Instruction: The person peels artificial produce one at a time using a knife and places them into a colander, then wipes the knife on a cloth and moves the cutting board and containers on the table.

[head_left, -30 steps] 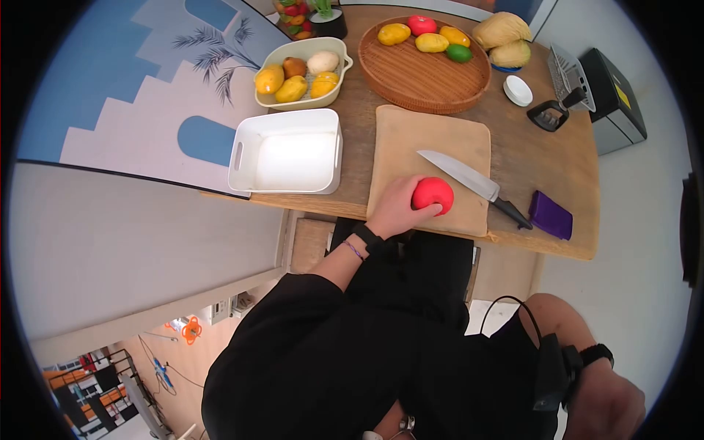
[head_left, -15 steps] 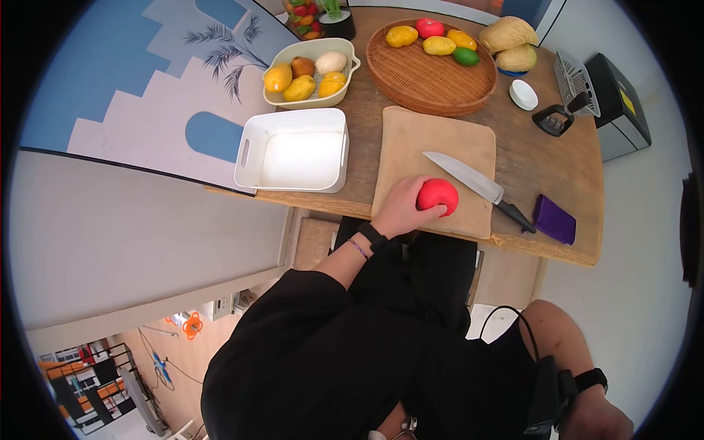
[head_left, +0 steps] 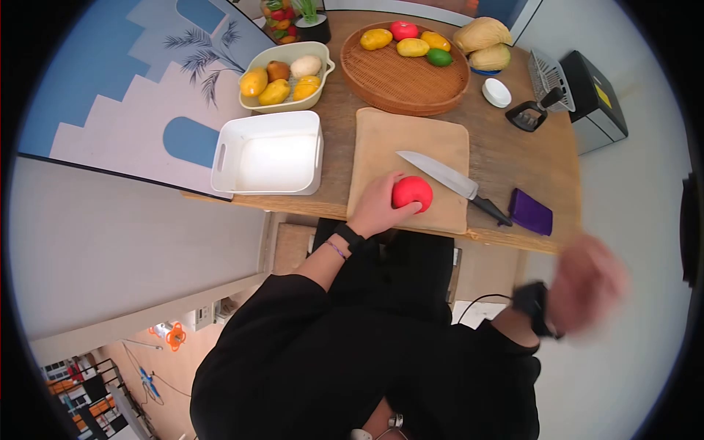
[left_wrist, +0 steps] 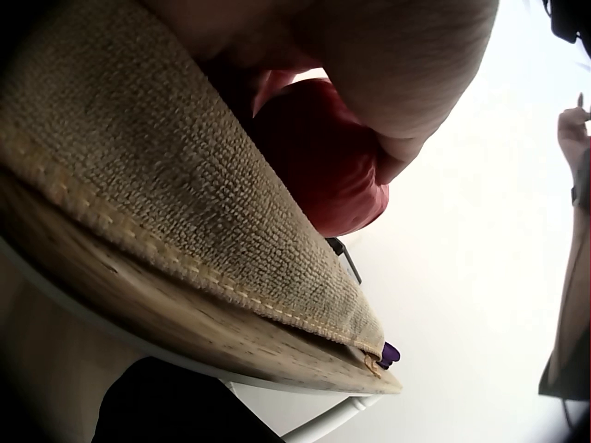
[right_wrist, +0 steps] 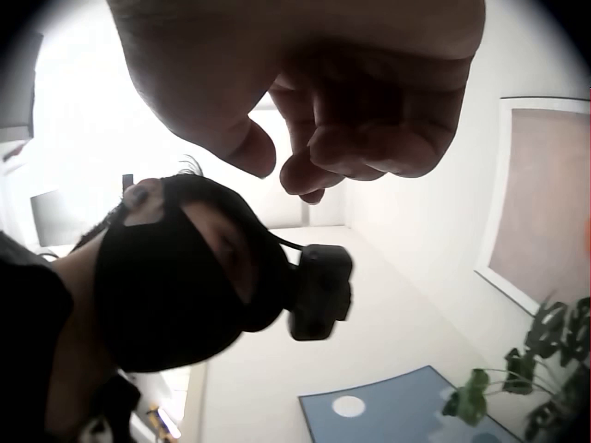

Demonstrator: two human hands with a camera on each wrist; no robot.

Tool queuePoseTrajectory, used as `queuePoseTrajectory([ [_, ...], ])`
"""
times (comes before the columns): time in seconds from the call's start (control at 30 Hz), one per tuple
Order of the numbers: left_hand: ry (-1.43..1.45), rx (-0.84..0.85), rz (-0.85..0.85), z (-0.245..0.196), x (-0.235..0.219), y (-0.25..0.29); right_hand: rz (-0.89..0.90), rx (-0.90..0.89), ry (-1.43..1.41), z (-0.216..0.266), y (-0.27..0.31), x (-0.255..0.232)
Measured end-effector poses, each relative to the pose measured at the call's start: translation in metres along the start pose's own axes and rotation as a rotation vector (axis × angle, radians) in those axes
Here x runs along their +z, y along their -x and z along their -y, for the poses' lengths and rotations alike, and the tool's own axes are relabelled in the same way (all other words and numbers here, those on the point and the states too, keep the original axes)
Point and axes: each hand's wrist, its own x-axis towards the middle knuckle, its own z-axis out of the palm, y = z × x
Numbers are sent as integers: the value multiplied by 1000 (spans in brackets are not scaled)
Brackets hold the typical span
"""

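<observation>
The left hand point(head_left: 378, 207) grips a red round fruit point(head_left: 412, 194) on the front part of a tan cloth point(head_left: 411, 136). In the left wrist view the thumb and fingers curl round the red fruit point(left_wrist: 323, 157) over the cloth point(left_wrist: 185, 175). A knife point(head_left: 440, 172) lies on the cloth beside the fruit, its black handle past the cloth's right edge. The right hand point(head_left: 587, 286) is raised, blurred, off the table's front right corner. The right wrist view shows that hand point(right_wrist: 314, 83) with loosely bent fingers and nothing between them.
A white bin point(head_left: 275, 158) stands left of the cloth, a fruit basket point(head_left: 290, 105) behind it. Farther back is a round wicker tray point(head_left: 403, 77) with fruit. To the right are a purple object point(head_left: 531, 212), a white bowl point(head_left: 496, 92) and a black tool point(head_left: 528, 116).
The right hand has risen from the lower right toward the table's front right corner. The left hand keeps its grip on the red fruit; the head view has shifted slightly.
</observation>
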Motion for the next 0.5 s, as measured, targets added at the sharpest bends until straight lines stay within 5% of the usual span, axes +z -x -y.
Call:
queuePoseTrajectory([
  [0.03, -9, -41, 27, -2, -2, 0, -156, 324, 454, -16, -1, 29],
  [0.1, -1, -62, 29, -4, -3, 1, 245, 454, 716, -92, 13, 12],
  [0.17, -10, -66, 36, -4, -3, 0, 441, 324, 1062, -150, 47, -11],
  [0.27, -31, -52, 34, -2, -1, -1, 587, 385, 1263, -183, 79, -27],
  [0.5, 57, -96, 37, -1, 0, -1, 633, 307, 1330, -228, 99, -41],
])
